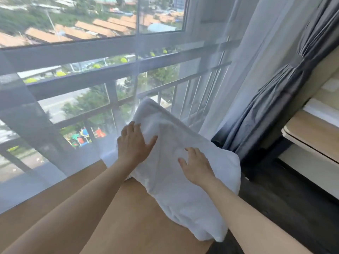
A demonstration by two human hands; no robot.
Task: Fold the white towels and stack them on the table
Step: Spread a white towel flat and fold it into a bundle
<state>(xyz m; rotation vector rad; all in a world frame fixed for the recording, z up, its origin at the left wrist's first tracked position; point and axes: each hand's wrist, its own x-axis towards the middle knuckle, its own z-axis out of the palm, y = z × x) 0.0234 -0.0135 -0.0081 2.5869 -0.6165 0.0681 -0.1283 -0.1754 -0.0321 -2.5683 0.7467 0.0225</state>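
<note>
Two hands: both lie flat and spread on the white towel, gripping nothing.
Left hand (134,143): palm down near the towel's far left edge.
Right hand (197,166): palm down toward the towel's middle.
White towel (174,195): folded, on the wooden bench (132,226), its right side overhanging the bench edge.
Behind: sheer curtain (55,125), window railing, grey drape (275,99).

Two bare forearms, no sleeves visible, left hand (134,143) and right hand (197,166) ungloved, no rings or watch visible
</note>
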